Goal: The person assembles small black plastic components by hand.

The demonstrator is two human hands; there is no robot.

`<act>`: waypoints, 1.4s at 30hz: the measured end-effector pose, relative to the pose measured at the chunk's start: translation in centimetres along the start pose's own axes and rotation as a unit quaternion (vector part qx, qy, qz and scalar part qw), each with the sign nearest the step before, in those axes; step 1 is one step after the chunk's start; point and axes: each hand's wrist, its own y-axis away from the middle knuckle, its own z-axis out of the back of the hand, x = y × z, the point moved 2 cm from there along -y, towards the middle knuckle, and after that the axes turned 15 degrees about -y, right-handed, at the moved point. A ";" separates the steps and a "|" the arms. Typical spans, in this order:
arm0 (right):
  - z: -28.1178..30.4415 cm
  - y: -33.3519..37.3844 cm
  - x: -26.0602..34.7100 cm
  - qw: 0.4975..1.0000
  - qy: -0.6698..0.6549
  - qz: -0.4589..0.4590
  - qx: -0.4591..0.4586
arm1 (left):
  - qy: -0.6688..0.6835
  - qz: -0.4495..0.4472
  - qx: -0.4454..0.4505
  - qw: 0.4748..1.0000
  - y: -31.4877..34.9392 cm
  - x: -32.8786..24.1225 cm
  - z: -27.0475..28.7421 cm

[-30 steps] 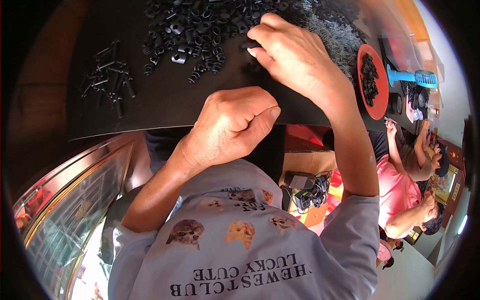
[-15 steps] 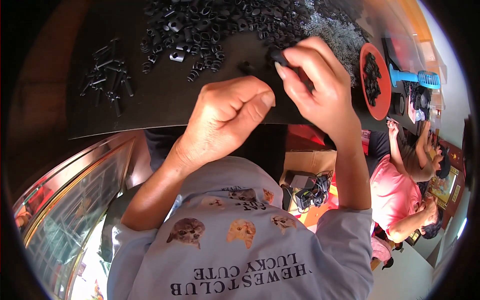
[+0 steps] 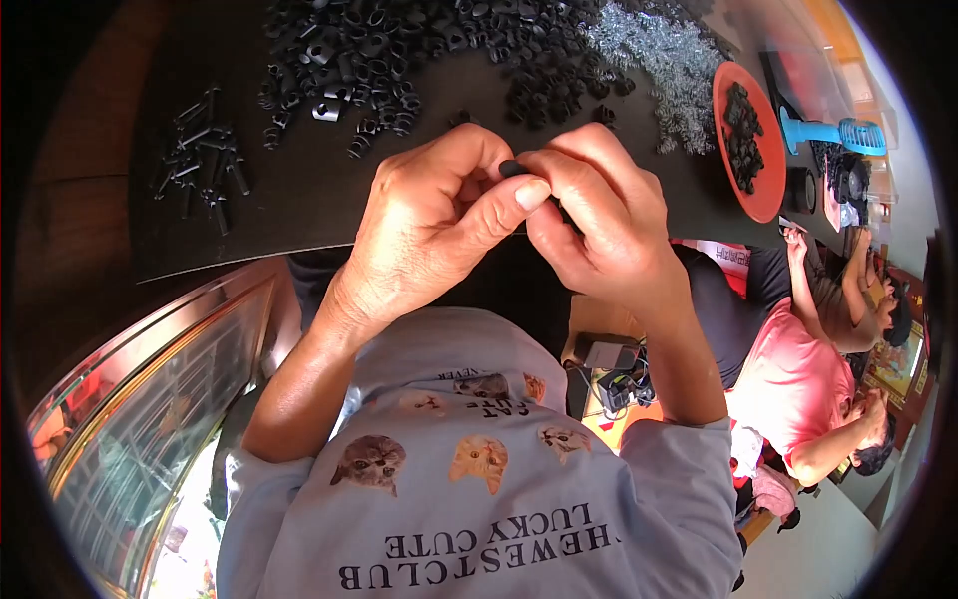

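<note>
My left hand (image 3: 429, 215) and my right hand (image 3: 604, 205) meet over the near edge of the dark table. Between their fingertips sits a small black plastic part (image 3: 512, 168). The left thumb presses along it, while the right thumb and forefinger pinch its other side; most of its shape is hidden by the fingers. Just beyond my hands spreads a pile of black ring-shaped plastic pieces (image 3: 344, 60). Smaller black pieces (image 3: 549, 85) lie to the right of that pile, beside a heap of silvery metal bits (image 3: 654, 60) that look like small springs.
Black rod-shaped pieces (image 3: 205, 150) lie at the table's left. On the right stands an orange-red bowl (image 3: 764, 185) holding black parts, with a blue handheld fan (image 3: 833, 134) beyond it. A person in pink (image 3: 798, 379) sits to my right. A cardboard box (image 3: 599, 317) with cables is below.
My right hand has come down and left from the pile with the black part, meeting my left hand. The left fingers have opened from a fist and now grip the part too.
</note>
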 end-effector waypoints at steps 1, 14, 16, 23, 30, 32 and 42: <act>0.1 0.1 0.2 1.000 0.012 0.005 0.006 | -0.028 -0.006 0.007 1.000 -0.1 -0.1 0.1; 4.7 0.2 0.1 0.992 -0.019 -0.127 0.021 | -0.043 -0.024 0.055 0.997 0.2 -0.3 0.9; 7.2 0.9 -1.2 0.981 0.045 -0.189 0.017 | -0.036 -0.046 0.038 0.998 0.1 -0.3 0.7; 7.5 0.5 -4.9 0.977 0.136 -0.164 0.030 | -0.018 -0.021 0.049 0.998 0.3 -0.1 0.9; 6.7 -1.3 -6.6 0.957 0.245 -0.127 0.091 | -0.012 -0.018 0.034 0.999 0.4 -0.2 0.7; 6.9 -1.1 -6.1 0.947 0.262 -0.147 0.112 | -0.020 -0.027 0.028 0.999 0.3 -0.1 0.7; 6.6 -2.0 -5.9 0.951 0.241 -0.152 0.121 | -0.038 -0.018 0.034 0.999 0.3 -0.5 0.8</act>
